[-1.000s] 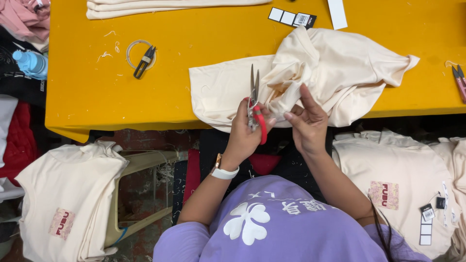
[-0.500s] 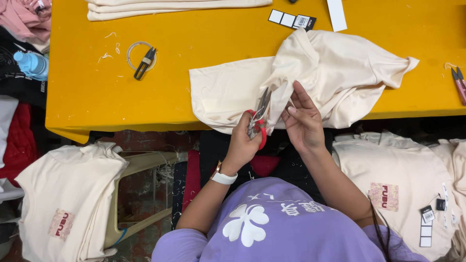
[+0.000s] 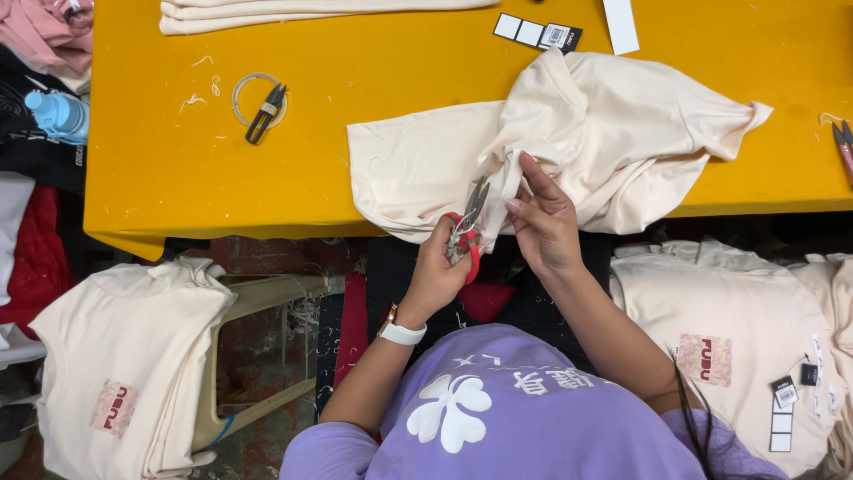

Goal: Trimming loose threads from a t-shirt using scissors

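A cream garment (image 3: pixel 613 133) lies crumpled on the yellow table (image 3: pixel 222 178), its near edge hanging over the front. My left hand (image 3: pixel 440 267) grips red-handled thread snips (image 3: pixel 468 218), blades pointing up into a fold of the cloth. My right hand (image 3: pixel 542 222) pinches that fold just beside the blades, fingers stretched upward along the fabric. A white watch sits on my left wrist.
Black snips with a clear loop (image 3: pixel 262 105) lie on the table's left. Folded cream cloth (image 3: pixel 311 11) and paper tags (image 3: pixel 538 34) sit at the far edge. Stacks of cream shirts rest at lower left (image 3: pixel 124 356) and lower right (image 3: pixel 737 329). A blue bottle (image 3: pixel 55 114) is far left.
The snips have tilted from upright to leaning right into the fold. My right hand shifted slightly up along the fabric.
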